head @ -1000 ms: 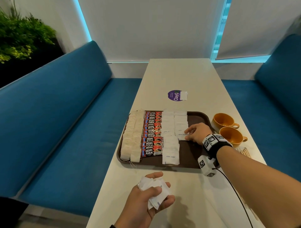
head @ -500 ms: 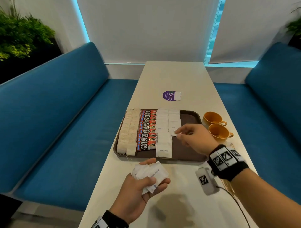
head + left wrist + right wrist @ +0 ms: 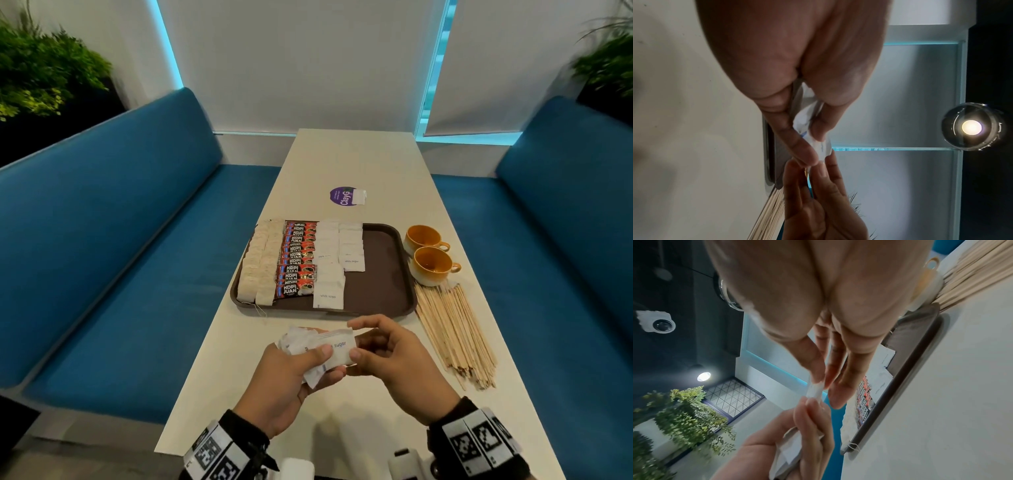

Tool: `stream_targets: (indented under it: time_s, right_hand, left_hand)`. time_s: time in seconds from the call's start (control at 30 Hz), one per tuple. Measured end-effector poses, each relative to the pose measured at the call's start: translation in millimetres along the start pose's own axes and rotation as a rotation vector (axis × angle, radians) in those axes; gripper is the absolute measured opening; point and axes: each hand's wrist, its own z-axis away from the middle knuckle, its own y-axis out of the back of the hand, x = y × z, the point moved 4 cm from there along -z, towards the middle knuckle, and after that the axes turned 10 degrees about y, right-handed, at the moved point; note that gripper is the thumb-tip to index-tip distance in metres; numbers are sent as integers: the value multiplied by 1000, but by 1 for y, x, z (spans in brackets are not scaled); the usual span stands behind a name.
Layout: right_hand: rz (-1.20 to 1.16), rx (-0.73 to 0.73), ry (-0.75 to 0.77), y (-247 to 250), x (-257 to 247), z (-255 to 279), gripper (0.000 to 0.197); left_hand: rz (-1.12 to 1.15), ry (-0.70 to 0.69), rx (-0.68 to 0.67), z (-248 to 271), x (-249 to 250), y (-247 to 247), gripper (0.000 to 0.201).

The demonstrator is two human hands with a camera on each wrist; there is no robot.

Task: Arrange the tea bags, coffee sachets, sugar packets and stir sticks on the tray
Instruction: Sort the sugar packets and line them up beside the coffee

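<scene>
The brown tray (image 3: 383, 284) holds rows of tea bags (image 3: 260, 267), red coffee sachets (image 3: 298, 260) and white sugar packets (image 3: 329, 270). Near the table's front edge my left hand (image 3: 308, 370) grips a bunch of white sugar packets (image 3: 308, 342). My right hand (image 3: 373, 346) meets it and pinches the right end of the top packet (image 3: 339, 349) between thumb and fingers. The right wrist view shows that pinch on the packet (image 3: 815, 390). A pile of wooden stir sticks (image 3: 452, 329) lies on the table right of the tray.
Two orange cups (image 3: 428, 253) stand to the right of the tray, beyond the sticks. A purple round sticker (image 3: 344, 196) sits on the table beyond the tray. Blue benches (image 3: 102, 240) flank the white table (image 3: 356, 161).
My right hand left the tray and came back to my left hand, where it now pinches the top sugar packet. The view tilted down.
</scene>
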Motion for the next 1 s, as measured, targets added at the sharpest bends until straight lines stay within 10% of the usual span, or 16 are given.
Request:
stream_targets:
  time_s: [0.37, 1.0]
  right_hand:
    - [201, 31, 108, 3, -8, 13, 23]
    - [151, 102, 77, 11, -11, 15, 33]
  left_hand:
    - [-315, -130, 203, -3, -4, 5, 23]
    - [-302, -150, 122, -8, -7, 10, 23]
